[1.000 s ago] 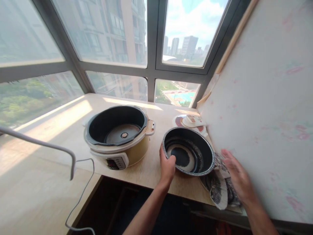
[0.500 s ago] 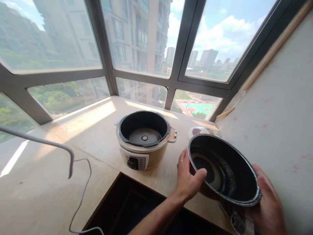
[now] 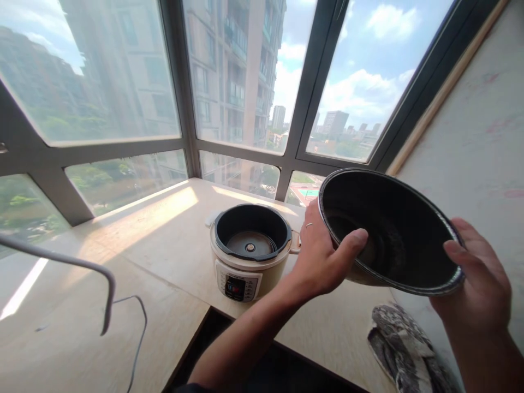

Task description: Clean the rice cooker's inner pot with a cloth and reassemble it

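A black inner pot [image 3: 393,229] with a pale rim is held in the air, tilted toward me, above the right part of the counter. My left hand [image 3: 323,256] grips its left rim, thumb inside. My right hand [image 3: 475,273] grips its right rim, thumb over the edge. A cream rice cooker [image 3: 249,251] with no lid and no inner pot stands on the wooden counter [image 3: 172,240], just left of my left hand. Its heating plate shows at the bottom.
A patterned black-and-white cloth [image 3: 405,344] lies on the counter at the lower right, under the pot. A grey cable and bent rod [image 3: 106,295] cross the left foreground. Large windows ring the counter behind; a pale wall [image 3: 483,131] stands at the right.
Both hands have lifted the inner pot off the cloth and raised it, tilted, into the air. My view has risen and pulled back from the cooker.
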`<state>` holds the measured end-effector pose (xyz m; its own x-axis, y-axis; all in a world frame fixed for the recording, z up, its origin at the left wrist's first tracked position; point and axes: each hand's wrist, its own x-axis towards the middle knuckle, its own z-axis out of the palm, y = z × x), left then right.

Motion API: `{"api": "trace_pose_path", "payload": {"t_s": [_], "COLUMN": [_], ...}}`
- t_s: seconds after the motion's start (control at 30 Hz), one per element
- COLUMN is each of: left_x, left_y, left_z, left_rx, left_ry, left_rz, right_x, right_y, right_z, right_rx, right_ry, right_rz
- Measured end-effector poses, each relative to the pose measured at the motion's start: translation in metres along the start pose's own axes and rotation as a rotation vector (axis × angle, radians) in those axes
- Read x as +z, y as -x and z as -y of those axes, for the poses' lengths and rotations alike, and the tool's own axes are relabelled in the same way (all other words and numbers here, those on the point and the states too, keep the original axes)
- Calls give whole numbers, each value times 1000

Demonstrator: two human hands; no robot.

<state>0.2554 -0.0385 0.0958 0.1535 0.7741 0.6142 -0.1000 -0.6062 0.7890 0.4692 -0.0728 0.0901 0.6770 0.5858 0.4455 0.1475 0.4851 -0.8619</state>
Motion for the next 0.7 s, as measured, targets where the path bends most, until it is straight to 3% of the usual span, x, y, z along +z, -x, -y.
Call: {"api": "trace_pose_path", "payload": {"t_s": [0.1,0.27,0.43,0.57,0.7], "left_x": [-25,-79,-132,-164,-183], "left_y": [-18,-44,-50,-41,-30], "left_z": [-1,0,4,15,28], "left_rx": [13,48,-21,-84,-135], "left_ry": [-1,61,36,-39,-94], "left_rz": [-44,-94,-221,-307,-340], "right_x": [39,102,161,192,208], "right_y": [-7,-9,4,15,25], "right_z": [1,6,6,-12,-36], "right_rx": [69,76,106,137,177], "right_ry": [-172,-256,-333,-314,-334], "right_rz": [91,207,386,507,584]}}
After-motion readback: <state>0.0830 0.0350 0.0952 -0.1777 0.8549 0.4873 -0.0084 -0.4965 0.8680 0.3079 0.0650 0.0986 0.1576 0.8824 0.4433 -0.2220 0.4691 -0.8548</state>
